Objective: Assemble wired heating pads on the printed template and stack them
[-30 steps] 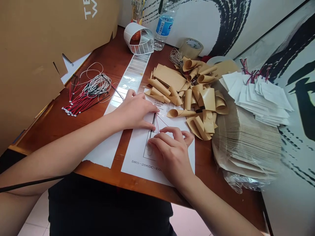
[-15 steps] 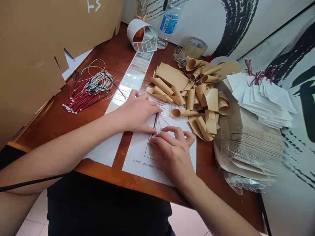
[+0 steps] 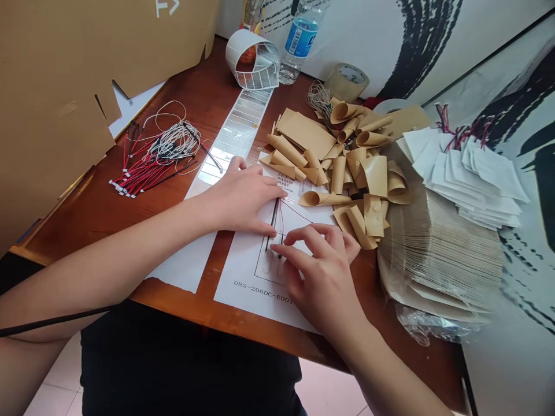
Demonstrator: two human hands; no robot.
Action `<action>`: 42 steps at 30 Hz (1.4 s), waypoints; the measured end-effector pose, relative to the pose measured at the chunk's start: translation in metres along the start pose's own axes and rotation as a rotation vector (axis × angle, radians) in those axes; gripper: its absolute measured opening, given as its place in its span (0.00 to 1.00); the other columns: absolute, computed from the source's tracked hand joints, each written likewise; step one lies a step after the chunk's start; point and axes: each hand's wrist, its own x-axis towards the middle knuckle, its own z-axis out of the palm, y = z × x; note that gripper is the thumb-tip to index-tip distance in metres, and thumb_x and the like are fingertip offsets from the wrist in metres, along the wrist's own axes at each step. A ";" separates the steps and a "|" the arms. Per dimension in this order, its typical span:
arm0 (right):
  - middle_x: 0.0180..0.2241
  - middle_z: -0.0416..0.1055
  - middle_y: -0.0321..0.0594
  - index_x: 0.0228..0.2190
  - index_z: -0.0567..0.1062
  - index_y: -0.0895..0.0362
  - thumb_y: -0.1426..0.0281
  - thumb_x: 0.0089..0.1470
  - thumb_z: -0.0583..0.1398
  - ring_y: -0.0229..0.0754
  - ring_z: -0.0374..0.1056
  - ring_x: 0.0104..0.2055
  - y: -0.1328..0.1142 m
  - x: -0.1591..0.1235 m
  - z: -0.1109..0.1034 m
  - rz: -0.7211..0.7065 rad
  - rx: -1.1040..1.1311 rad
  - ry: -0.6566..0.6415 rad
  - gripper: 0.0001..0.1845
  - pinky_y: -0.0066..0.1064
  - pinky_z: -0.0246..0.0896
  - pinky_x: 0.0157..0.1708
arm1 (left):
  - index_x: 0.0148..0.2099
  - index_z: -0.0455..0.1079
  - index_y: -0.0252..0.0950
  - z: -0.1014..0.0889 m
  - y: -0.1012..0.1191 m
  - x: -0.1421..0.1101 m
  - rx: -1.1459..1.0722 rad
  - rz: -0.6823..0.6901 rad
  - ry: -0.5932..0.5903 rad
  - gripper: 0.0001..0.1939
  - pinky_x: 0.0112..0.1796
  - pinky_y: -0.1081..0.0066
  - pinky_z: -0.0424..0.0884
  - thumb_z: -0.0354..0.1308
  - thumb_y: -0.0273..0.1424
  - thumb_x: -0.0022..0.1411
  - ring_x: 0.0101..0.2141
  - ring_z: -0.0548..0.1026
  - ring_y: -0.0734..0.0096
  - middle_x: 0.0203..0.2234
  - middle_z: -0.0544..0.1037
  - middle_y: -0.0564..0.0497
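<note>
Nearest the lower edge of the frame, a white printed sheet [image 3: 243, 271] is laid on the tabletop [image 3: 104, 231], with an outline drawing and the legend "DRS-206DC-E001" legible. A thin black wire [image 3: 274, 218] is lying on the sheet, its long axis nearly upright in the frame and slightly tilted, with fine red leads [image 3: 295, 212] fanned out to the right. It lies just beyond the fingertips of the right hand [image 3: 323, 277] and directly beside those of the left hand [image 3: 240, 199], so the left hand is judged nearer. Both hands are held palm down, the left flatter and the right curled. Neither grip can be determined.

Beyond the hands, a small label [image 3: 284, 185] is seen, its print too small to read. A strip of silver labels [image 3: 234, 136] extends to a label roll [image 3: 252, 60] at top centre. Red-and-black wire bundles [image 3: 145, 170] are placed at left, curled kraft paper pieces [image 3: 333, 167] at centre, and a paper stack [image 3: 440, 254] with white tags [image 3: 472, 179] at right. A water bottle [image 3: 299, 40] and a tape roll [image 3: 347, 82] are farthest.
</note>
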 end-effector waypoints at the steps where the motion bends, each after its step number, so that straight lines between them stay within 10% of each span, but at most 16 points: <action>1: 0.40 0.77 0.41 0.35 0.81 0.52 0.83 0.55 0.59 0.52 0.62 0.47 0.000 0.000 0.000 -0.006 -0.002 0.001 0.16 0.47 0.46 0.48 | 0.62 0.74 0.41 0.000 0.000 0.000 0.002 0.000 0.000 0.33 0.56 0.47 0.54 0.66 0.52 0.59 0.54 0.70 0.44 0.53 0.82 0.46; 17: 0.37 0.75 0.39 0.31 0.80 0.49 0.87 0.50 0.55 0.50 0.63 0.47 0.000 0.000 0.000 -0.064 -0.033 -0.058 0.22 0.49 0.47 0.52 | 0.62 0.73 0.41 -0.001 0.000 0.000 0.019 -0.002 -0.013 0.34 0.54 0.49 0.54 0.64 0.54 0.59 0.53 0.71 0.44 0.53 0.81 0.46; 24: 0.35 0.75 0.41 0.38 0.76 0.53 0.81 0.58 0.58 0.46 0.71 0.40 0.005 0.008 -0.021 0.079 0.028 0.317 0.12 0.39 0.63 0.42 | 0.63 0.72 0.40 -0.003 0.002 -0.001 0.023 -0.006 -0.025 0.36 0.54 0.50 0.54 0.65 0.54 0.58 0.54 0.70 0.43 0.53 0.81 0.46; 32: 0.27 0.74 0.35 0.51 0.78 0.55 0.71 0.64 0.56 0.38 0.65 0.23 0.005 0.003 -0.011 0.115 -0.004 -0.074 0.16 0.31 0.54 0.24 | 0.63 0.72 0.41 -0.001 0.001 -0.002 0.036 -0.001 -0.014 0.35 0.54 0.51 0.53 0.63 0.54 0.60 0.54 0.71 0.45 0.53 0.81 0.46; 42: 0.27 0.75 0.35 0.33 0.73 0.55 0.73 0.63 0.58 0.39 0.68 0.25 0.015 0.009 -0.021 0.222 0.135 -0.098 0.06 0.30 0.54 0.25 | 0.64 0.71 0.41 -0.004 0.002 -0.001 0.024 -0.025 -0.046 0.37 0.55 0.50 0.53 0.65 0.53 0.59 0.55 0.70 0.45 0.56 0.80 0.45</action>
